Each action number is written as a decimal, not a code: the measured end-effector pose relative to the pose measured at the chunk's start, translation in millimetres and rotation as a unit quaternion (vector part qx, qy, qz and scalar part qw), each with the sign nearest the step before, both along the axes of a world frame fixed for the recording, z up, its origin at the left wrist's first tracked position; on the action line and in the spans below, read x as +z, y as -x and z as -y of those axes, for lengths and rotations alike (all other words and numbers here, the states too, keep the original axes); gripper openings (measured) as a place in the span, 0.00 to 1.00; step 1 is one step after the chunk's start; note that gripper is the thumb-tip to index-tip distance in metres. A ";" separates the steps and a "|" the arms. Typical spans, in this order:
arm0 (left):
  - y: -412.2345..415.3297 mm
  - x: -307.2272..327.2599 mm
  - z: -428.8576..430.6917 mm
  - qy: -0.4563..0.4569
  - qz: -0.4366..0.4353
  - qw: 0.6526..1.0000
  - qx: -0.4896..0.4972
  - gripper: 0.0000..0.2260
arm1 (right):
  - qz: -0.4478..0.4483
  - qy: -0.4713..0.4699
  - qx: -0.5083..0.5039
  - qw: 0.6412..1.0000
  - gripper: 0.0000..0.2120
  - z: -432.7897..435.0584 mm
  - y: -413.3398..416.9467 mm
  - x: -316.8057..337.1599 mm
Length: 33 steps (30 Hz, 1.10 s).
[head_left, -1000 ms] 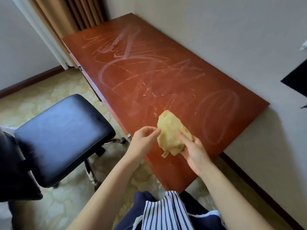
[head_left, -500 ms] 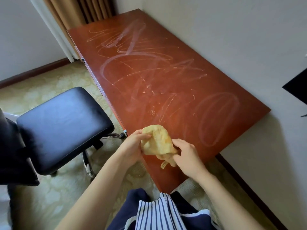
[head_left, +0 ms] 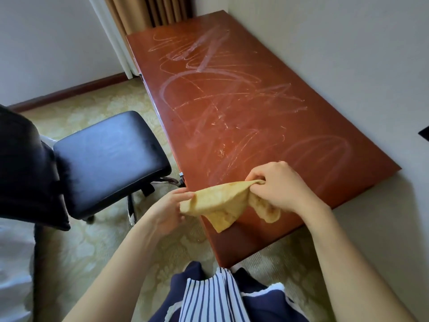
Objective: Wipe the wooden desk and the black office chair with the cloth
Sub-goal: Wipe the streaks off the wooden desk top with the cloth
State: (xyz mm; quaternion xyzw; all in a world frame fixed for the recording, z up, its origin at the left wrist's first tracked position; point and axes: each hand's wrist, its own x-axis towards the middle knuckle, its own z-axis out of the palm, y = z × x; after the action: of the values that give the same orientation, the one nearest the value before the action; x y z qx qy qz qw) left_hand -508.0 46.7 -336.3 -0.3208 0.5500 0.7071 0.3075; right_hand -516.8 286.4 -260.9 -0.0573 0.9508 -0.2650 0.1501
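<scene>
A yellow cloth (head_left: 222, 203) hangs stretched between my two hands above the near edge of the wooden desk (head_left: 243, 101). My left hand (head_left: 169, 210) pinches its left end, and my right hand (head_left: 283, 187) grips its right end, with a loose fold dangling below. The reddish desk top carries pale streaks and scribbled smear marks along its whole length. The black office chair (head_left: 106, 156) stands left of the desk, its padded seat facing me and its backrest at the far left of the frame.
The desk runs along a white wall on the right, ending at brown curtains (head_left: 148, 12) at the back. Patterned beige carpet (head_left: 97, 242) covers the floor. A dark object (head_left: 424, 133) pokes in at the right edge. My striped clothing fills the bottom.
The cloth was bunched in my right hand; my left hand took hold of it and both hands pulled apart, spreading it out. The view shifted slightly right.
</scene>
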 end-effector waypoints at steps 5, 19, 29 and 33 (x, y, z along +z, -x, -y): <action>-15.3 -4.4 -3.9 -0.009 -0.022 0.998 0.060 0.16 | 0.001 0.087 -0.015 0.996 0.07 9.4 7.9 13.4; -31.3 -19.0 -72.0 0.054 -0.204 0.972 -0.107 0.41 | 0.033 0.118 0.042 0.992 0.05 -1.4 0.8 38.2; -21.4 -19.0 -57.4 0.432 -0.275 0.830 -0.222 0.12 | 0.007 0.030 -0.115 0.993 0.04 -35.7 -11.8 4.3; -24.0 -1.8 -74.0 0.463 -0.306 0.820 -0.139 0.14 | 0.011 0.179 -0.274 0.945 0.05 -16.5 -27.6 -37.8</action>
State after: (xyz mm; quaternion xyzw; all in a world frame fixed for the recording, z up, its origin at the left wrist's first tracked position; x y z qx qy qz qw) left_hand -484.1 120.7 -338.0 -0.1128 0.9173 0.3805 0.0332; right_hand -489.2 302.9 -298.7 0.1824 0.8649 -0.4625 0.0692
